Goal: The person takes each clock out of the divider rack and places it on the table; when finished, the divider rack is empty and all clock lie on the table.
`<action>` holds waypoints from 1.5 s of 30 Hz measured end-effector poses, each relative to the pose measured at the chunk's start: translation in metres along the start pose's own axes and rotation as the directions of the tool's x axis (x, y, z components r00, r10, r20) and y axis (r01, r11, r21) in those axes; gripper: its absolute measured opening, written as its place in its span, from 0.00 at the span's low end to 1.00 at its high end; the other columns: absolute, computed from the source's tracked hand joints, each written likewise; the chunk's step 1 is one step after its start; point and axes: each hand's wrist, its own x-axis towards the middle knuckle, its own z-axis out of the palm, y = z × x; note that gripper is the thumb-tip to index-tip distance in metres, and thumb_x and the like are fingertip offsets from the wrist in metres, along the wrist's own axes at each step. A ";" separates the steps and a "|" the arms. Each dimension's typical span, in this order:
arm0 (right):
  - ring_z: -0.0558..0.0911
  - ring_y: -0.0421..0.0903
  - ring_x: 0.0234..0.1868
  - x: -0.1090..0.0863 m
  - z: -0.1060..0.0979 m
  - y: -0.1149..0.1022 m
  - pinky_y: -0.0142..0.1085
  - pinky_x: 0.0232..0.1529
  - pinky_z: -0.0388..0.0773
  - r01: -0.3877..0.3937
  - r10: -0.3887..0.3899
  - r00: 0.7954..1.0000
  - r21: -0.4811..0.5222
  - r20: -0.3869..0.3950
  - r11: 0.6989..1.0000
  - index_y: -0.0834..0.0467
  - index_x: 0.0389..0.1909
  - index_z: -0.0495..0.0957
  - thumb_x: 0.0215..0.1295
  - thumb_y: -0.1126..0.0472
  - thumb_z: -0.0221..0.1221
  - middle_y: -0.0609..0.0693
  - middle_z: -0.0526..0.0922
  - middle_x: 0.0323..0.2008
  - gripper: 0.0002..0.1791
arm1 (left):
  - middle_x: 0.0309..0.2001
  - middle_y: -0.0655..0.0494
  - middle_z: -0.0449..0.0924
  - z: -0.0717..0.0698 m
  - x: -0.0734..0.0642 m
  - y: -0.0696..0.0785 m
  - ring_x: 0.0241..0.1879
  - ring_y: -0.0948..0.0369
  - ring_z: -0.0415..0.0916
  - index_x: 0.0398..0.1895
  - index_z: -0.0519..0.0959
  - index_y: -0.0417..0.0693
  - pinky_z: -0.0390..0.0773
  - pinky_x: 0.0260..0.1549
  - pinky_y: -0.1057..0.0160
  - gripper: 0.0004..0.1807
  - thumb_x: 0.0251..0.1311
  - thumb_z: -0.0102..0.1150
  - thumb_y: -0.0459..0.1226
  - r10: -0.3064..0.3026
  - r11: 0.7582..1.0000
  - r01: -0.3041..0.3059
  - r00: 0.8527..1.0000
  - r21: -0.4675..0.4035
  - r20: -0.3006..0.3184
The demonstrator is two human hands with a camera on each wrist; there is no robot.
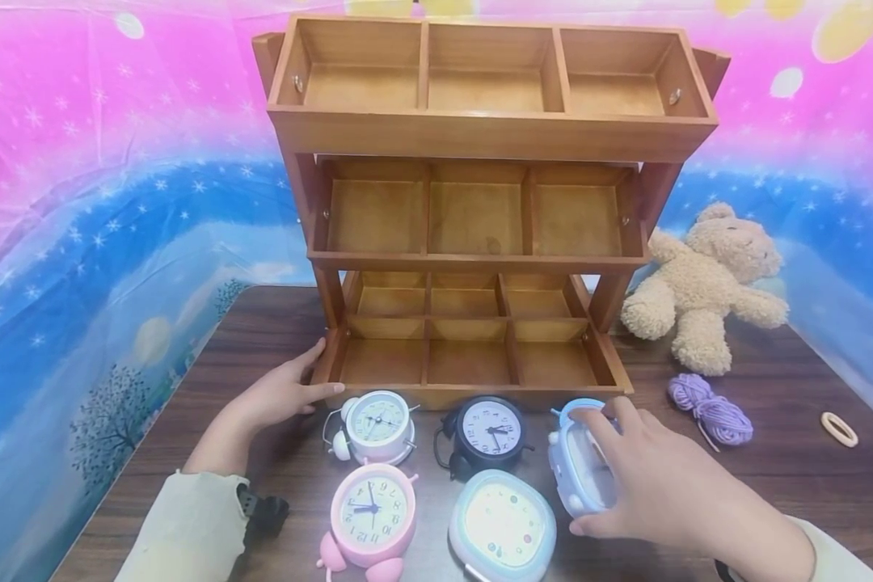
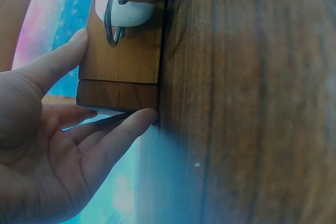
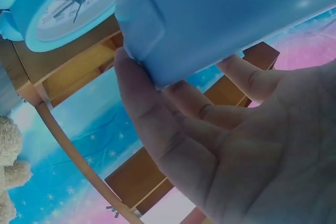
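My left hand (image 1: 284, 392) rests at the lower left corner of a wooden shelf (image 1: 491, 136), fingers nearly straight against the wood. My right hand (image 1: 662, 477) holds a light blue, box-shaped clock (image 1: 571, 485) by its edges, tilted up off its back. Behind that clock, partly hidden, is a blue twin-bell alarm clock (image 3: 34, 40); its dial shows in the right wrist view. A white alarm clock (image 1: 378, 427) and a black one (image 1: 493, 432) lie face up before the shelf. Nearer are a pink alarm clock (image 1: 373, 513) and a rounded-square blue-and-white clock (image 1: 503, 521).
To the shelf's right sits a beige teddy bear (image 1: 706, 283). In front of it lie a purple yarn skein (image 1: 723, 419) and a pale oval ring (image 1: 840, 415). A printed cloth (image 1: 138, 202) hangs behind the dark wooden table (image 1: 182, 412).
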 end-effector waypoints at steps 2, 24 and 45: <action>0.74 0.45 0.37 -0.004 0.003 0.000 0.38 0.27 0.74 0.008 -0.007 1.000 -0.018 0.023 1.000 0.51 0.65 0.68 0.32 0.23 0.71 0.53 0.72 0.45 0.58 | 0.74 0.28 0.48 0.000 0.000 0.000 0.50 0.44 0.81 0.80 0.37 0.47 0.66 0.62 0.37 0.55 0.64 0.61 0.54 0.000 1.000 0.000 1.000 0.002 0.000; 0.75 0.52 0.44 -0.022 0.033 0.015 0.48 0.33 0.79 -0.076 0.082 0.978 -0.040 0.193 0.996 0.55 0.67 0.67 0.28 0.22 0.70 0.56 0.71 0.51 0.64 | 0.74 0.27 0.47 -0.001 -0.002 0.001 0.48 0.45 0.82 0.80 0.37 0.46 0.64 0.62 0.35 0.55 0.65 0.61 0.54 -0.005 1.000 0.005 1.000 0.014 -0.003; 0.76 0.68 0.51 -0.021 0.046 0.016 0.56 0.34 0.81 -0.117 0.110 0.967 0.014 0.231 0.993 0.56 0.67 0.68 0.29 0.23 0.71 0.72 0.61 0.65 0.64 | 0.74 0.28 0.49 0.000 0.001 -0.001 0.49 0.44 0.82 0.80 0.37 0.46 0.65 0.62 0.37 0.54 0.64 0.61 0.54 0.003 1.000 -0.003 1.000 -0.002 -0.003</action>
